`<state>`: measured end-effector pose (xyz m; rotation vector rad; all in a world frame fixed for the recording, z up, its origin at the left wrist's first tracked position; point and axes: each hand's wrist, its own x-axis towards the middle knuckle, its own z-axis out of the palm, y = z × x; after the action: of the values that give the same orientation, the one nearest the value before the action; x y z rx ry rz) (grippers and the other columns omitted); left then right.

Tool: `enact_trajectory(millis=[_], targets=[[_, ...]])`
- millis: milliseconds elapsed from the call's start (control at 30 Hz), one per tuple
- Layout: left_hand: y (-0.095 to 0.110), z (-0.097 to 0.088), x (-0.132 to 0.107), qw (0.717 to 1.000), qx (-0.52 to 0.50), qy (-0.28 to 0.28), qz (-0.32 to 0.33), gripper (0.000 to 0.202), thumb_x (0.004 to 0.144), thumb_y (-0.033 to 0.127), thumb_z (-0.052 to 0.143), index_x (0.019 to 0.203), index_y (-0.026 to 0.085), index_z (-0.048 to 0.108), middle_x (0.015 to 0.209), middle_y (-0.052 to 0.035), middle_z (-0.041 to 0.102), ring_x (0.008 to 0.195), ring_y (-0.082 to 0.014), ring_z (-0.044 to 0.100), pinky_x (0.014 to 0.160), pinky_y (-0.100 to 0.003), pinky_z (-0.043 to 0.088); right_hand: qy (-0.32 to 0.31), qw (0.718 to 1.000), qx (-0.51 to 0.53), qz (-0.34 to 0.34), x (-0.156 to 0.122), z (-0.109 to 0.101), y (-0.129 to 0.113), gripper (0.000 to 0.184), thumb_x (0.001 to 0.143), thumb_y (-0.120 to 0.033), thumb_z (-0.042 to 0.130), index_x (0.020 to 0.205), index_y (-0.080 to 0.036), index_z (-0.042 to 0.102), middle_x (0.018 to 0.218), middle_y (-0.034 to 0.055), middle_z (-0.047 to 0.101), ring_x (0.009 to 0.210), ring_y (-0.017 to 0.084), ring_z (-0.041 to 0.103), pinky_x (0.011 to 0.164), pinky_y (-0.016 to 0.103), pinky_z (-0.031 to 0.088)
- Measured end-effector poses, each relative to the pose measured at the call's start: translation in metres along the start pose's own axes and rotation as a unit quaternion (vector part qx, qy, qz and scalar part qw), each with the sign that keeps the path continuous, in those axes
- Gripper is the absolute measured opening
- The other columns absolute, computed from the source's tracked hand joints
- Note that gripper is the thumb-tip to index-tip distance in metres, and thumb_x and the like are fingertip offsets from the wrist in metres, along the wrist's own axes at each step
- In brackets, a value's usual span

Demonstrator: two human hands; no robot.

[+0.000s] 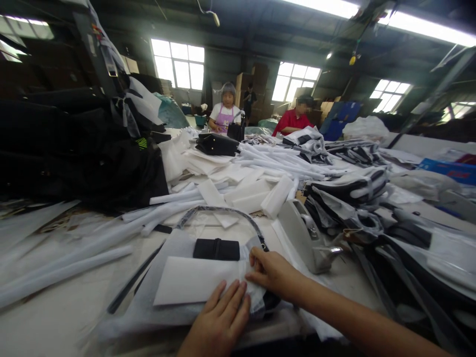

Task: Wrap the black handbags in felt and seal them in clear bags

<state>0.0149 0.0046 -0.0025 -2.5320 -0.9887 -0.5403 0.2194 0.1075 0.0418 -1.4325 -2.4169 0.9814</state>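
A handbag (137, 317) lies on the table in front of me, wrapped in thin translucent white sheeting. Its dark handle (219, 208), covered in clear film, arches away from me. On the wrapped bag rest a small black pouch (216, 249) with a strap across its middle and a white foam sheet (193, 280). My left hand (223, 322) presses flat on the sheet's near right part, fingers stretched. At the bag's right side, my right hand (275, 272) has its fingers curled in a pinch against the wrapping; what lies between them is hidden.
A grey tape dispenser (303, 233) stands right of the bag. White foam pieces (249, 193) and long white rolls (275, 161) pile up behind it. Black bags (74, 153) are heaped at left, wrapped bags (349, 186) at right. Two people (225, 111) work across the table.
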Motion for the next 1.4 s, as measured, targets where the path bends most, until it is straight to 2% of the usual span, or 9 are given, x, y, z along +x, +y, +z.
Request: enact_trajectory(millis=[100, 267, 400, 533, 733, 900, 1000, 1167, 1400], targets=[[0.001, 0.003, 0.002, 1.000, 0.002, -0.004, 0.003, 0.036, 0.105, 0.018, 0.033, 0.129, 0.016, 0.060, 0.135, -0.0075, 0.065, 0.125, -0.0211, 0.061, 0.102, -0.038, 0.050, 0.040, 0.999, -0.023, -0.004, -0.002, 0.005, -0.003, 0.009, 0.087, -0.017, 0.063, 0.086, -0.021, 0.055, 0.063, -0.0042, 0.059, 0.060, 0.015, 0.055, 0.058, 0.024, 0.034], [0.006, 0.015, -0.001, 1.000, 0.013, 0.021, -0.012, 0.035, 0.101, 0.011, 0.037, 0.124, 0.016, 0.062, 0.130, -0.0083, 0.068, 0.122, -0.0226, 0.062, 0.101, -0.041, 0.049, 0.117, 0.992, -0.046, -0.024, -0.013, -0.001, -0.002, 0.012, 0.082, -0.022, 0.072, 0.088, -0.022, 0.061, 0.079, 0.0002, 0.067, 0.071, 0.018, 0.061, 0.066, 0.026, 0.040], [0.003, 0.016, -0.002, 1.000, 0.010, 0.000, 0.001, 0.045, 0.093, 0.003, 0.039, 0.132, 0.018, 0.058, 0.134, -0.0074, 0.066, 0.125, -0.0218, 0.060, 0.102, -0.039, 0.049, 0.225, 0.973, -0.048, 0.001, -0.052, -0.039, 0.021, 0.015, 0.093, -0.033, 0.057, 0.101, -0.025, 0.066, 0.102, 0.0045, 0.071, 0.084, 0.020, 0.066, 0.083, 0.031, 0.046], [0.001, 0.016, -0.002, 0.999, 0.004, 0.047, -0.005, 0.051, 0.087, -0.001, 0.039, 0.128, 0.019, 0.060, 0.131, -0.0049, 0.068, 0.123, -0.0198, 0.061, 0.101, -0.037, 0.049, 0.346, 0.932, -0.048, 0.099, -0.087, -0.092, 0.065, 0.030, 0.092, -0.037, 0.052, 0.110, -0.019, 0.065, 0.120, 0.0146, 0.068, 0.114, 0.031, 0.060, 0.104, 0.044, 0.038], [0.008, 0.044, -0.012, 0.994, -0.004, 0.101, -0.041, 0.054, 0.084, 0.001, 0.041, 0.130, 0.022, 0.059, 0.133, -0.0030, 0.066, 0.127, -0.0191, 0.057, 0.109, -0.037, 0.043, 0.277, 0.931, 0.063, 0.228, -0.065, -0.123, 0.116, 0.028, 0.095, -0.040, 0.057, 0.086, -0.017, 0.071, 0.086, 0.0060, 0.074, 0.086, 0.023, 0.068, 0.084, 0.038, 0.052], [0.011, 0.064, -0.016, 0.990, 0.000, 0.134, -0.047, 0.053, 0.084, 0.002, 0.041, 0.130, 0.023, 0.060, 0.133, -0.0022, 0.066, 0.127, -0.0181, 0.057, 0.113, -0.036, 0.040, 0.241, 0.909, 0.182, 0.286, -0.050, -0.120, 0.116, 0.035, 0.099, -0.047, 0.056, 0.091, -0.014, 0.068, 0.079, 0.0006, 0.069, 0.067, 0.014, 0.065, 0.069, 0.032, 0.055], [0.008, 0.055, -0.015, 0.989, 0.000, 0.139, -0.048, 0.052, 0.086, 0.001, 0.041, 0.129, 0.023, 0.060, 0.132, -0.0010, 0.067, 0.126, -0.0169, 0.058, 0.114, -0.034, 0.040, 0.253, 0.895, 0.239, 0.281, -0.057, -0.123, 0.105, 0.030, 0.096, -0.041, 0.063, 0.089, -0.013, 0.071, 0.072, -0.0002, 0.068, 0.060, 0.012, 0.062, 0.063, 0.026, 0.051], [0.002, 0.028, -0.012, 1.000, 0.008, 0.027, -0.008, 0.060, 0.086, -0.004, 0.038, 0.137, 0.022, 0.056, 0.140, -0.0016, 0.062, 0.131, -0.0168, 0.055, 0.110, -0.033, 0.044, 0.295, 0.867, 0.305, 0.262, -0.078, -0.134, 0.089, 0.029, 0.084, -0.040, 0.076, 0.080, -0.011, 0.075, 0.065, 0.0015, 0.068, 0.058, 0.010, 0.059, 0.059, 0.020, 0.047], [0.001, 0.030, -0.011, 0.997, 0.001, 0.071, -0.017, 0.057, 0.087, -0.003, 0.036, 0.133, 0.022, 0.059, 0.135, -0.0009, 0.066, 0.127, -0.0162, 0.058, 0.111, -0.032, 0.043, 0.296, 0.819, 0.409, 0.273, -0.108, -0.124, 0.079, 0.021, 0.081, -0.034, 0.079, 0.083, -0.014, 0.073, 0.071, 0.0035, 0.068, 0.068, 0.015, 0.067, 0.070, 0.027, 0.060]])
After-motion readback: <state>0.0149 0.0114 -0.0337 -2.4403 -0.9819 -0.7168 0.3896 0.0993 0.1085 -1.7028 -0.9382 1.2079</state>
